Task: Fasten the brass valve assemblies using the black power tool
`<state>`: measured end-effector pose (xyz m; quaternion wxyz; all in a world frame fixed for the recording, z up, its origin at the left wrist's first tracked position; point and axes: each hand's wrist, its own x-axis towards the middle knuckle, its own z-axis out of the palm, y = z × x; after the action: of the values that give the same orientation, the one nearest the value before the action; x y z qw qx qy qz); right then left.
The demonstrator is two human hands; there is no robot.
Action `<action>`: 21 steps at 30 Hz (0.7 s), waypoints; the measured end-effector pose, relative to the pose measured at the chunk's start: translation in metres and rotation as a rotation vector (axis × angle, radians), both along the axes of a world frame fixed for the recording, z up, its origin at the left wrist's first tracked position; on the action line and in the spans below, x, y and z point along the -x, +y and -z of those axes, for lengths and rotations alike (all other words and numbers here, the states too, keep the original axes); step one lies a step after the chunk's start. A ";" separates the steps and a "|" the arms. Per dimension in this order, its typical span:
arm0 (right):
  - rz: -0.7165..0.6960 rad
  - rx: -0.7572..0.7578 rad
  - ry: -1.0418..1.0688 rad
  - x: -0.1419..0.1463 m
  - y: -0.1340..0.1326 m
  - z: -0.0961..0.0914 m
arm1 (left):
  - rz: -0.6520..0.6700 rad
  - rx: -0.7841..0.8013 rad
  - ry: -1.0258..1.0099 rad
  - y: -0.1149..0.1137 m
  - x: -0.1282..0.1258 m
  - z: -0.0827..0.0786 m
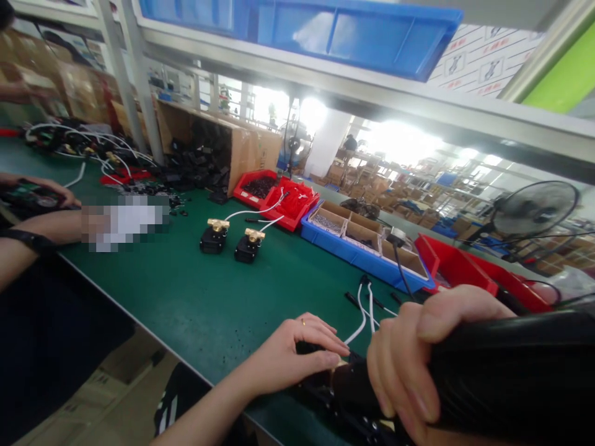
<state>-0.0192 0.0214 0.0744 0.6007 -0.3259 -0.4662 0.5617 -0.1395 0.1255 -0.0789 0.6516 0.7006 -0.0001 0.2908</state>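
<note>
My right hand (409, 365) is wrapped round a thick black power tool (511, 371), whose body runs out of view at the lower right. Its dark nose reaches toward my left hand (302, 353), which wears a thin ring. The fingers of that hand are closed on a black valve unit (320, 396) with a bit of brass showing, low on the bench; much of the unit is hidden. White cables (362, 316) with black ends lie just behind it. Two more black valve units with brass fittings, one on the left (214, 235) and one on the right (250, 244), stand farther back.
A green bench (186, 297) spreads beneath. Along its back stand red bins (290, 201), a blue divided tray (362, 248) and a cardboard box (253, 152). Another person's arm (60, 223) works at left. Blue bins (297, 28) sit on the overhead shelf; a fan (534, 207) is at right.
</note>
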 end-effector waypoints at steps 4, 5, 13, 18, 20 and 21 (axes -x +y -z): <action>-0.258 -0.091 -0.031 -0.009 0.013 0.003 | 0.004 -0.015 0.068 -0.002 -0.003 0.002; -0.276 -0.084 -0.047 -0.012 0.013 0.006 | -0.008 -0.016 0.083 -0.002 -0.003 0.004; -0.310 -0.067 -0.098 -0.022 0.009 0.015 | -0.012 -0.025 0.114 -0.005 -0.001 0.002; -0.349 -0.076 -0.128 -0.026 0.011 0.014 | -0.022 -0.029 0.122 -0.005 -0.001 0.002; -0.359 -0.061 -0.124 -0.026 0.012 0.013 | -0.021 -0.032 0.118 -0.005 -0.001 0.004; -0.340 -0.051 -0.113 -0.025 0.012 0.013 | -0.020 -0.032 0.118 -0.005 -0.002 0.004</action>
<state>0.0059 0.0332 0.0611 0.4781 -0.2583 -0.5618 0.6238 -0.1379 0.1208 -0.0830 0.6362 0.7269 0.0407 0.2556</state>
